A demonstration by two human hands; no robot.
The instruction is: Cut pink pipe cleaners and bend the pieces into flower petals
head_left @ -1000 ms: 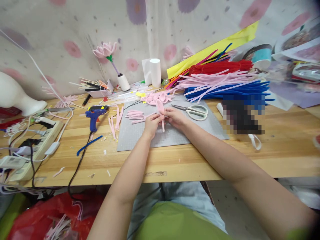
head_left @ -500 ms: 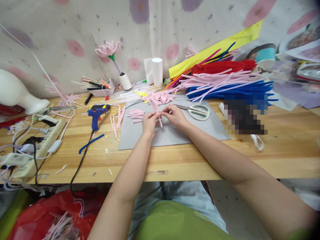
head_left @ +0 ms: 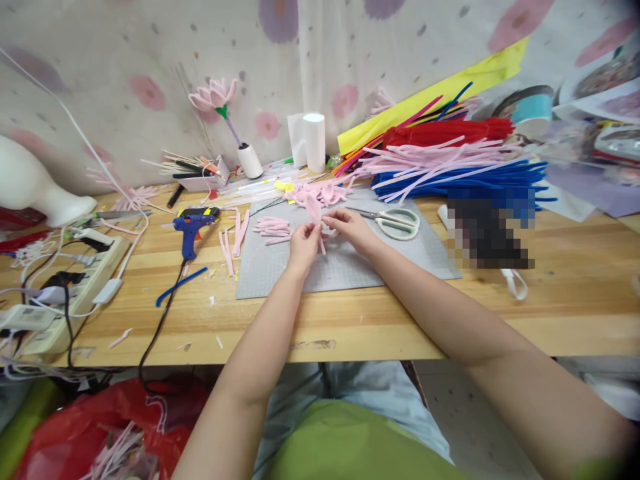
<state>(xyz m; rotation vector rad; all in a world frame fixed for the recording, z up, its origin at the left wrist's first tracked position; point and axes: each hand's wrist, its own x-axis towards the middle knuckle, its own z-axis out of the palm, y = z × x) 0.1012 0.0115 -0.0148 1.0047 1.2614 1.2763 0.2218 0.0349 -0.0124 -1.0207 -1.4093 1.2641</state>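
Over the grey cutting mat (head_left: 345,273), a pink pipe-cleaner petal (head_left: 313,208) stands upright between my two hands, its stem end poking out below. My left hand (head_left: 305,243) pinches the petal low down from the left. From the right, the closed fingertips of my right hand (head_left: 347,225) grip it at the same spot; the exact contact is partly hidden. Behind them lies a pile of finished pink petals (head_left: 327,192). Short pink pipe-cleaner pieces (head_left: 273,227) rest to the left on the mat, and scissors (head_left: 397,223) lie right of my right hand.
A blue glue gun (head_left: 190,233) with a black cord is left of the mat. Bundles of blue pipe cleaners (head_left: 460,183) and red ones (head_left: 450,133) fill the back right. A pink flower (head_left: 215,97) stands in a white holder. A power strip (head_left: 80,293) lies far left.
My left hand has shifted slightly right and its fingers have closed in nearer the petal's base. The petal now stands more upright. The view has moved very slightly.
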